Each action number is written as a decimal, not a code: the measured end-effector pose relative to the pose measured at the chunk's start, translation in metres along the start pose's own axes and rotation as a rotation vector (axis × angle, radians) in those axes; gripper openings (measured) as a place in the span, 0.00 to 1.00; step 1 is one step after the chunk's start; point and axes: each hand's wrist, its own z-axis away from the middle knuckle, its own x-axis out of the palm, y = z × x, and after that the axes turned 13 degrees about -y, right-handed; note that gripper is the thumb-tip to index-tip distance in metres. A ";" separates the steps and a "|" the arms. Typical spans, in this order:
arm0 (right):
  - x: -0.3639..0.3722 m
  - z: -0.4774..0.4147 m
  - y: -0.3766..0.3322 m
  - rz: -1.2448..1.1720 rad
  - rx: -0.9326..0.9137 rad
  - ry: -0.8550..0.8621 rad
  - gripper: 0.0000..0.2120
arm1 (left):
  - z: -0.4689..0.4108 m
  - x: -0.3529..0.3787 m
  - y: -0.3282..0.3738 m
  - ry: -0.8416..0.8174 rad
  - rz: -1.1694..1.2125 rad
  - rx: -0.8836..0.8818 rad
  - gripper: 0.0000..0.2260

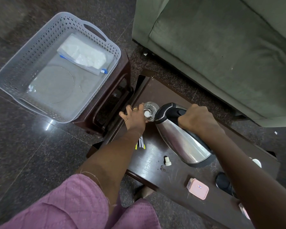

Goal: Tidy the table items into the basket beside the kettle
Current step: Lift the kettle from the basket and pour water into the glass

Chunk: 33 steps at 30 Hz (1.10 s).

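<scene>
right hand [196,120] wrapped round the black handle of the kettle [180,141], fingers closed tight on it; kettle tilted hard, lid end far-left, base near-right over the table [149,162]; can't tell if the base edge touches the wood

left hand [135,115] on a clear glass [151,109] at the far-left end of the table; thumb and forefinger curled round it, other fingers splayed out to the left; ring [135,109] on one finger; kettle's lip is right against the glass, contact unclear; small white disc [146,114] shows in or through the glass, can't tell which

basket [20,66] sits just left of the table's far end, on a dark brown stool [112,100]; grey perforated plastic; inside: clear zip bag [82,53] of white stuff at the far side, clear round plate [56,85] flat on the bottom

on the table: white stopper [167,161] near the kettle base; pink lidded box [198,188] nearer; black round object [222,180] right of the box, partly behind the right forearm; yellow-edged packet [141,144] poking out from under the left forearm

green sofa [221,47] far right
</scene>
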 end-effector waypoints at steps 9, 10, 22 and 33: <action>0.000 -0.001 0.000 0.006 0.001 0.000 0.12 | 0.000 0.000 0.000 -0.003 0.002 -0.004 0.27; 0.000 -0.001 0.000 0.007 -0.003 -0.002 0.11 | 0.000 0.000 0.000 -0.004 0.002 -0.003 0.27; 0.002 -0.002 -0.003 0.023 0.009 0.022 0.19 | 0.000 0.001 0.000 -0.007 0.012 -0.004 0.29; 0.004 -0.002 -0.003 0.030 -0.006 0.028 0.18 | -0.001 0.002 -0.001 0.003 0.012 -0.006 0.27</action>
